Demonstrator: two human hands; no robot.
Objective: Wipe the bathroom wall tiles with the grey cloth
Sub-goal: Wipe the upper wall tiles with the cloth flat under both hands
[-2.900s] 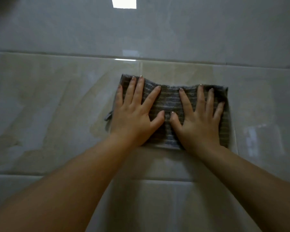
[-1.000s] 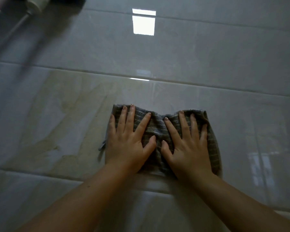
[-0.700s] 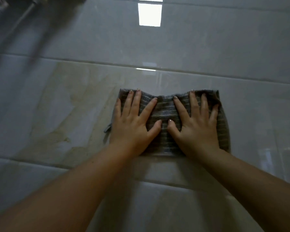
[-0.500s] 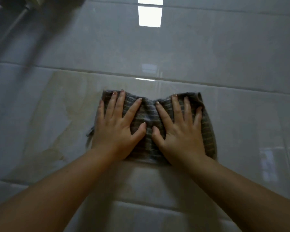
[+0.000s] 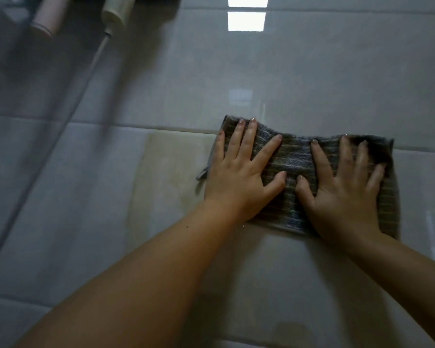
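The grey striped cloth (image 5: 296, 156) lies flat against the glossy wall tiles (image 5: 312, 71), its top edge at a horizontal grout line. My left hand (image 5: 239, 179) presses the cloth's left half with palm flat and fingers spread. My right hand (image 5: 342, 194) presses the right half the same way, thumbs nearly touching in the middle. A small loop of the cloth sticks out at its left edge. Much of the cloth is hidden under my hands.
A beige-veined tile (image 5: 166, 177) lies just left of the cloth. At the top left hang a pink bottle (image 5: 50, 16) and a cream bottle (image 5: 117, 11), with a thin slanted rod (image 5: 86, 79) below them. A bright window reflection (image 5: 246, 21) shows on the upper tile.
Both hands have slid the cloth back and forth on the tile; now it sits higher and further right, its top edge on the grout line. The bottles have come into view.
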